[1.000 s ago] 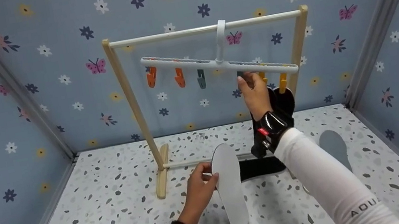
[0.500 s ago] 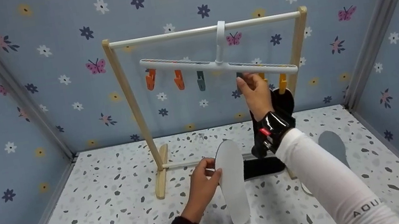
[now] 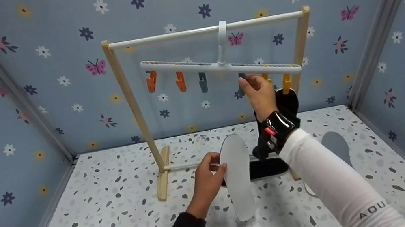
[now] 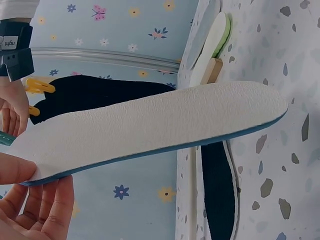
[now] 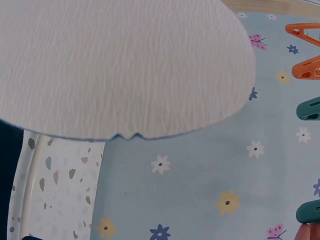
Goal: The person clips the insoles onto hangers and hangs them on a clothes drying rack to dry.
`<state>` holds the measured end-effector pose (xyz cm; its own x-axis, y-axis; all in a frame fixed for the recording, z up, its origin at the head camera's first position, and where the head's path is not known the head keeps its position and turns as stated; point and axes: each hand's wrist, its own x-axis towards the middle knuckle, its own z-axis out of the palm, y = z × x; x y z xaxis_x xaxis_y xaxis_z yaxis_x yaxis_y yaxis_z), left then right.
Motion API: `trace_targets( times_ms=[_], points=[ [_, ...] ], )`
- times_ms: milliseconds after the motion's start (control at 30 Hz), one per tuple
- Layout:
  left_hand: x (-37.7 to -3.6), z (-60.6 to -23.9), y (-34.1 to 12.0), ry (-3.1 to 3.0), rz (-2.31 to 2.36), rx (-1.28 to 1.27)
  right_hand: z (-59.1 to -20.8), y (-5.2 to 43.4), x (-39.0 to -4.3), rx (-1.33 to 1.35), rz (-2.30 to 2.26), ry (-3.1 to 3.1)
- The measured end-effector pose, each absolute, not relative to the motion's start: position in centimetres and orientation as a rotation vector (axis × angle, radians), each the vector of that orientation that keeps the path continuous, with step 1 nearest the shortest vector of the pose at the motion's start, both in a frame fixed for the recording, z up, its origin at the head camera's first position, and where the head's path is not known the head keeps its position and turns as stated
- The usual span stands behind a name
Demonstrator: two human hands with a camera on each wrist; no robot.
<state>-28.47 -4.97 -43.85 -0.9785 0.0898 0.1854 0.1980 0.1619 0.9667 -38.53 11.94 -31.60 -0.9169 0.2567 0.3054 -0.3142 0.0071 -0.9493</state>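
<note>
Left hand [image 3: 207, 178] low at centre frame, fingers [image 3: 214, 160] curled in a grip. Right hand [image 3: 259, 93] raised upper right of centre, fingers pinching, white-sleeved forearm stretching from lower right.

From my head view, my right hand [image 3: 259, 93] covers most of the dark clip [image 3: 241, 78] it reaches, so I can't tell how the fingers sit on it. The black insole [image 3: 287, 101] hanging behind my wrist is mostly hidden. In the right wrist view, the white insole [image 5: 120, 65] runs off the frame, and only a fingertip shows, probably mine.
</note>
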Motion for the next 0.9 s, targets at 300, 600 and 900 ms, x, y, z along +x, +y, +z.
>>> trace_targets(
  times_ms=[300,600,900],
  points=[
    [-29.1,-43.6,-4.6,-2.311,-1.896,-0.301,-31.3,12.1,-38.1,0.029,1.934,-1.934],
    [-29.3,-42.9,-4.3,-2.271,-1.99,-0.269,-31.0,12.3,-38.2,0.016,1.908,-1.965],
    [-29.6,-42.4,-4.0,-2.266,-2.007,-0.242,-30.5,12.5,-38.2,-0.001,1.997,-1.92]
  ],
)
